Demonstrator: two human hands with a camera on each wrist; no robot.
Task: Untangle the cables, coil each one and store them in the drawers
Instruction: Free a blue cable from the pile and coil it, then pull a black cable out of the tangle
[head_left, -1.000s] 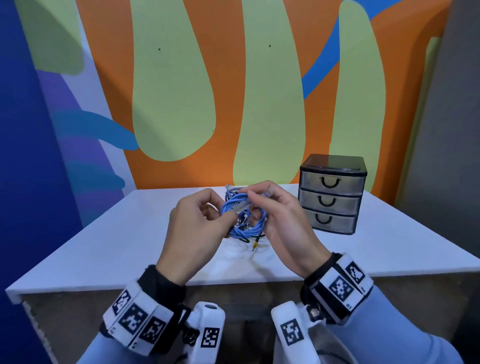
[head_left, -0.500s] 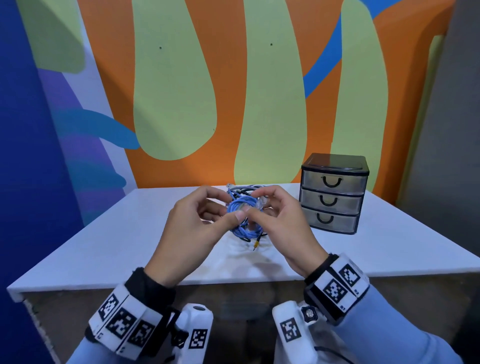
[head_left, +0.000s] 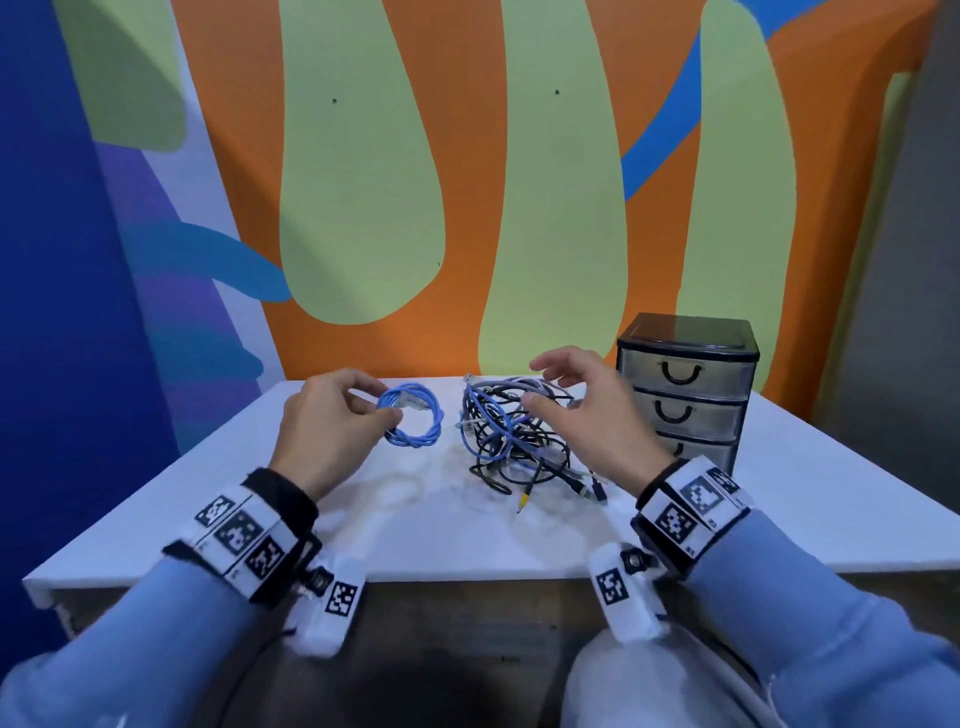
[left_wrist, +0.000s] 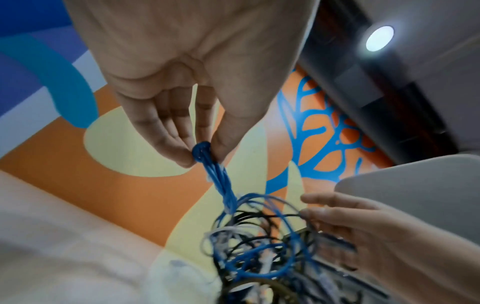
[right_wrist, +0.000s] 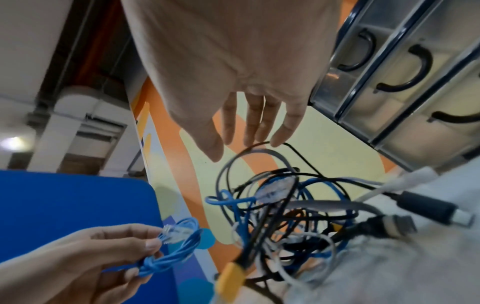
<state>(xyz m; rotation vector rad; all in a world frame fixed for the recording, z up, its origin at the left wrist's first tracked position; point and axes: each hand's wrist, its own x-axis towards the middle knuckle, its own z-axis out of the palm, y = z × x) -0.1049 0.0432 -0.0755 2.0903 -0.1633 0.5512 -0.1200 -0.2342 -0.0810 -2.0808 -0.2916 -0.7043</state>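
The left hand (head_left: 324, 426) is pinching the coiled blue cable (head_left: 413, 421) (clear plugs showing) just left of the cable tangle (head_left: 519, 441) on the counter (head_left: 779, 493) — the right hand (head_left: 587, 410), fingers loosely spread, is hovering over that tangle, with the closed drawers (head_left: 685, 389) just right of it.

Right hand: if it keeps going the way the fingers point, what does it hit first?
Probably the tangled cables: the right hand hovers open just above the pile, fingers aimed at it. The drawer unit lies off to the side.
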